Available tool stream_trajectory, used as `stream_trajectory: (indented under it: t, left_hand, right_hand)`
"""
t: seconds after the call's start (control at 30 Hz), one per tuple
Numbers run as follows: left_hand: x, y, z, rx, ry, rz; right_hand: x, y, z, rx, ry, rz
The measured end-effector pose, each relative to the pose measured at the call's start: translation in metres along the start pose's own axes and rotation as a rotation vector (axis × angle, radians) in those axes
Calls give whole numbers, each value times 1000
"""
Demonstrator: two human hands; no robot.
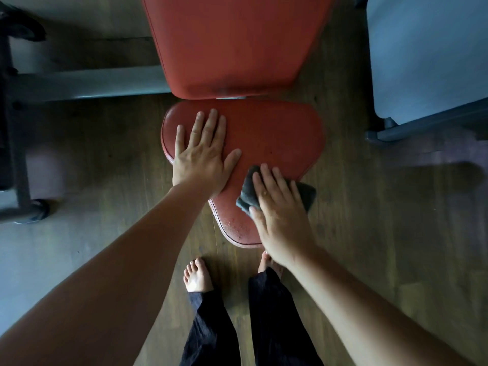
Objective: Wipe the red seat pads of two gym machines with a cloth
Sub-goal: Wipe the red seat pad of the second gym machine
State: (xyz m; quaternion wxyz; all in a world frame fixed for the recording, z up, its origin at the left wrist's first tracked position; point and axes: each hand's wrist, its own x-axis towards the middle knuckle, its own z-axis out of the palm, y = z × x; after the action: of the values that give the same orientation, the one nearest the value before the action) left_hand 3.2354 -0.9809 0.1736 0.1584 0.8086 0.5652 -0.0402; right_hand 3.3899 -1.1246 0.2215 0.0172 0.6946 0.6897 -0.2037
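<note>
Grey cloth (248,194) under straight fingers of right hand (280,215) on red seat pad (277,133); left hand (202,157) flat, outspread.

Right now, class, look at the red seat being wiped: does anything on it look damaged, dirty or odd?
The seat pad shows pale speckles near its narrow front tip, beside the right hand pressing the cloth: scuffing or residue, unclear which.

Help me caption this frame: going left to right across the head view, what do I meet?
Grey machine frame → left hand → right hand pressing the grey cloth → pale blue-grey machine panel.
</note>
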Motion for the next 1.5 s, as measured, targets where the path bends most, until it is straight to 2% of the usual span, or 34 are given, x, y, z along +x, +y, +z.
stream_trajectory:
  t: [0.1, 0.2, 0.27, 0.37, 0.43, 0.5, 0.6, 0.7, 0.87, 1.1, 1.23, 1.5]
  left_hand:
    - [0, 1, 0, 7, 4, -5]
    - [0, 0, 1, 16, 6, -3]
    - [0, 0, 1, 16, 5, 2]
    - [-4, -4, 2, 10, 8, 10]
    - [-6, -6, 3, -3, 13, 7]
    - [-6, -8, 3, -12, 13, -11]
    - [-3, -6, 3, -16, 6, -22]
    - [-4, -6, 3, -17, -2, -17]
    - [-4, -7, 1, -4, -20, -3]
    - [-3, -4, -4, 12, -62, -8]
    - [-5, -2, -15, -28, -76, -54]
    - [-91, -26, 3, -212, 15, -439]
  right_hand:
    - [60, 32, -12, -62, 15, -16]
    - [93, 38, -16, -87, 47, 91]
    - [65, 17, -8, -38, 77, 118]
    - [-9, -19, 7, -3, 44, 31]
    - [-28, -23, 10, -28, -4, -28]
    - [-1, -8, 3, -41, -5, -39]
    - [72, 17, -14, -90, 19, 74]
    - [81, 12, -14, -91, 17, 121]
    - [15, 1, -3, -73, -25, -67]
    - [110, 18, -19, -76, -41, -94]
    - [133, 29, -27, -92, -86, -251]
    - [135, 26, -37, -35, -180, -678]
